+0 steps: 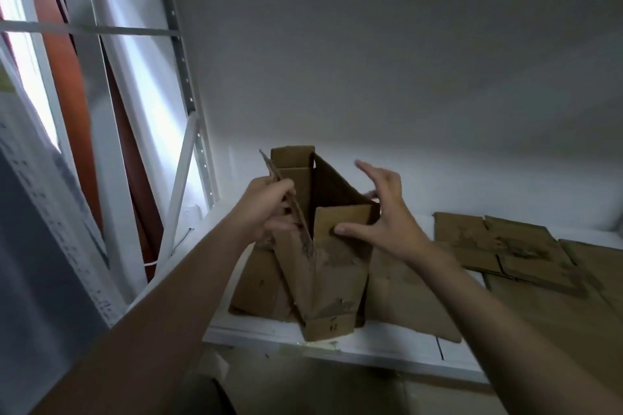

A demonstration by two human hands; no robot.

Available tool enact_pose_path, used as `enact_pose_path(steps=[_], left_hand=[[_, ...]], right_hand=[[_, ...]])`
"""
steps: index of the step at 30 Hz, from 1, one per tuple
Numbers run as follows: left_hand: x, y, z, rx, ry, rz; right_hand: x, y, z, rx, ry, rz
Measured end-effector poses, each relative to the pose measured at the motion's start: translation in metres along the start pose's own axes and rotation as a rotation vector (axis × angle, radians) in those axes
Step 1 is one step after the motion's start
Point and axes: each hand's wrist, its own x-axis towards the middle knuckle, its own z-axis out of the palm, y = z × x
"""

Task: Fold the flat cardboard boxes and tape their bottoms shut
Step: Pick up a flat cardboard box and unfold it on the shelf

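Standing half-opened on the desk (387, 347), the cardboard box (323, 266) is judged light, stiff in its panels but easily torn at the creases, and is best taken by its upper edges, where the left hand (269, 209) is clamped and the right hand (381, 212) is spread open.

One half-open box (328, 266), at least three flat boxes (499, 246) (they overlap, so the exact count's fuzzy), plus two hands: left hand (266, 209), right hand (382, 216).
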Motion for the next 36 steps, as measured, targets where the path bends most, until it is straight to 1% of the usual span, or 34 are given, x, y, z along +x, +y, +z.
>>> enact_pose_path(steps=[2,4,6,8,10,12,16,18,20,22,24,25,27,29,30,34,35,36], left_hand=[[-0.002,-0.001,-0.001,0.094,0.055,0.041],[-0.003,-0.002,-0.005,0.119,0.084,0.066],[-0.003,-0.005,-0.010,0.111,0.099,0.079],[-0.004,-0.009,-0.016,0.159,0.110,0.111],[-0.003,-0.013,-0.021,0.249,0.116,0.146],[-0.003,-0.016,-0.026,0.316,0.128,0.143],[-0.004,-0.020,-0.028,0.266,0.113,0.064],[-0.003,-0.024,-0.027,0.267,0.136,0.071],[-0.004,-0.029,-0.025,0.343,0.170,0.113],[-0.008,-0.033,-0.025,0.414,0.144,0.139],[-0.011,-0.035,-0.025,0.471,0.072,0.087],[-0.011,-0.037,-0.025,0.544,0.032,0.060],[-0.009,-0.046,-0.024,0.776,-0.063,0.037],[-0.005,-0.063,-0.022,0.992,-0.102,0.055],[-0.003,-0.072,-0.020,1.059,-0.072,0.075],[0.012,-0.083,-0.017,1.274,0.138,0.164],[0.016,-0.081,-0.017,1.354,0.165,0.220],[0.021,-0.080,-0.018,1.431,0.185,0.315]], right_hand=[[0.023,-0.008,-0.019,-0.141,-0.138,-0.022],[0.042,-0.010,-0.032,-0.252,-0.251,-0.004],[0.051,-0.008,-0.040,-0.338,-0.324,0.023],[0.054,-0.004,-0.043,-0.378,-0.344,0.039],[0.051,0.001,-0.043,-0.382,-0.322,0.054],[0.046,0.007,-0.041,-0.382,-0.280,0.067],[0.026,0.014,-0.025,-0.259,-0.177,0.139],[0.015,0.015,-0.013,-0.210,-0.103,0.174],[0.005,0.019,-0.001,-0.156,-0.039,0.205],[-0.004,0.028,0.009,-0.101,0.007,0.243],[-0.010,0.034,0.016,-0.107,0.032,0.290],[-0.012,0.036,0.020,-0.122,0.026,0.309],[-0.015,0.037,0.027,-0.161,-0.018,0.325],[-0.018,0.040,0.032,-0.178,-0.044,0.328],[-0.020,0.040,0.034,-0.179,-0.045,0.325],[-0.024,0.041,0.033,-0.197,-0.041,0.301],[-0.025,0.041,0.033,-0.199,-0.039,0.295],[-0.026,0.040,0.032,-0.199,-0.038,0.291]])
